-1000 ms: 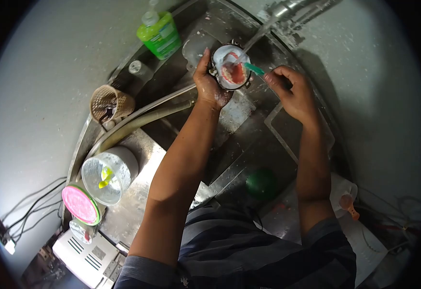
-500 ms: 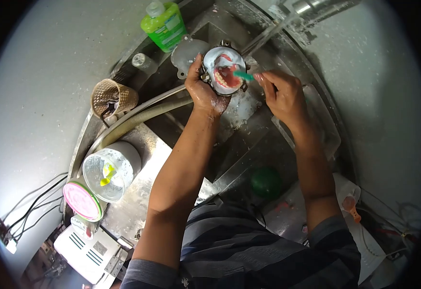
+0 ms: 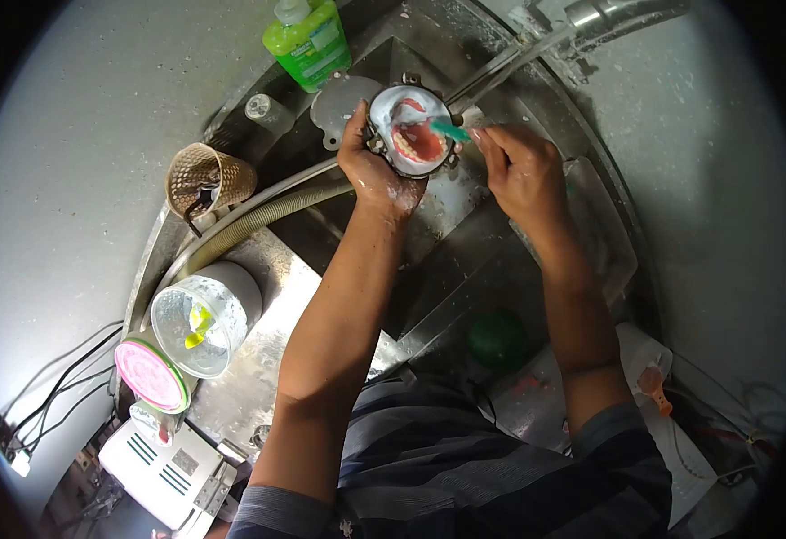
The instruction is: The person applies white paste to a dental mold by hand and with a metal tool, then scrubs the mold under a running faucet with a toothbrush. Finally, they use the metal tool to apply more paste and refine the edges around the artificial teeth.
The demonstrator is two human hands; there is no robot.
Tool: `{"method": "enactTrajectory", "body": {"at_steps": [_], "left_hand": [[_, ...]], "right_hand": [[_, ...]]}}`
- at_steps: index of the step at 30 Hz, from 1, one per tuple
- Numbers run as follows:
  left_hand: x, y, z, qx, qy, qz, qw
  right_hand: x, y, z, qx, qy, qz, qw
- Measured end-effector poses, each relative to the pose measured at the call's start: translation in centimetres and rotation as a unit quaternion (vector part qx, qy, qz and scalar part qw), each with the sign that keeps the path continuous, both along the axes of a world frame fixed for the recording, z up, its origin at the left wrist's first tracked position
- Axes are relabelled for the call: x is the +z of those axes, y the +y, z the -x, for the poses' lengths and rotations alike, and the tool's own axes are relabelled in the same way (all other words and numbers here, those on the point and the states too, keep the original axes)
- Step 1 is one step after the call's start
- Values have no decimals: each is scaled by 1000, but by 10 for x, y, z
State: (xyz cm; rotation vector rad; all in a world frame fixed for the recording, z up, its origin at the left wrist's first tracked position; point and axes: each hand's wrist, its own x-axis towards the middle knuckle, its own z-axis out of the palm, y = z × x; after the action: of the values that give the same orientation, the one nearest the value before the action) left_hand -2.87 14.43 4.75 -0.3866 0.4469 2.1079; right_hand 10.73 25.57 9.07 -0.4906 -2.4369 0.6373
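My left hand (image 3: 377,178) is wrapped around a round metal denture flask (image 3: 410,83), held over the sink. White plaster (image 3: 389,110) fills the flask, and a pink denture with pale teeth (image 3: 424,148) is set in it. Between the fingertips of my right hand (image 3: 523,169) is a small green brush (image 3: 448,130). Its head is over the upper right part of the denture; whether it touches is hard to tell. Just left of the flask lies a flat grey metal plate (image 3: 332,112) with lugs, partly hidden by my left thumb.
A metal faucet (image 3: 550,43) reaches in from the upper right. Green soap bottle (image 3: 307,49), woven cup (image 3: 235,180), ribbed hose (image 3: 258,223) and clear tub (image 3: 170,319) line the left side. A plastic tray (image 3: 622,256) and a green bowl (image 3: 498,340) are at the right.
Both hands, with the flask and brush, appear slightly further left and up in view. The brush head has moved up across the denture. Water seen falling near the faucet earlier is less distinct.
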Motion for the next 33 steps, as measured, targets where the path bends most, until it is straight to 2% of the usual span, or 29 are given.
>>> {"method": "enactTrajectory", "body": {"at_steps": [3, 4, 7, 9, 11, 13, 15, 19, 22, 25, 28, 33], "left_hand": [[-2, 5, -3, 19, -1, 38, 999], [-2, 3, -4, -24, -2, 10, 1000], [3, 9, -7, -11, -3, 26, 1000], [4, 11, -4, -12, -6, 27, 1000], [8, 12, -10, -18, 15, 38, 999], [3, 15, -8, -13, -14, 21, 1000], [5, 16, -6, -14, -6, 29, 999], [13, 13, -16, -32, -6, 41, 999], [5, 15, -9, -14, -25, 30, 999], [2, 13, -10, -13, 5, 53, 998], [6, 10, -13, -35, 6, 35, 999], [-5, 12, -6, 32, 39, 53, 997]], "right_hand": [[5, 3, -4, -24, -45, -4, 999], [2, 4, -6, -29, -49, -3, 998], [-1, 8, -5, -46, 1, -45, 998], [9, 8, -10, -9, -22, 31, 999], [3, 13, -7, -25, -11, 9, 1000], [6, 16, -8, -35, 4, -17, 999], [15, 18, -14, 6, -74, 47, 996], [5, 24, -11, -11, -25, -2, 1000], [9, 23, -13, 12, -30, 23, 999], [12, 25, -18, 23, -97, 86, 991], [9, 26, -15, 1, -69, 16, 998], [26, -1, -28, 39, -101, 51, 993]]}}
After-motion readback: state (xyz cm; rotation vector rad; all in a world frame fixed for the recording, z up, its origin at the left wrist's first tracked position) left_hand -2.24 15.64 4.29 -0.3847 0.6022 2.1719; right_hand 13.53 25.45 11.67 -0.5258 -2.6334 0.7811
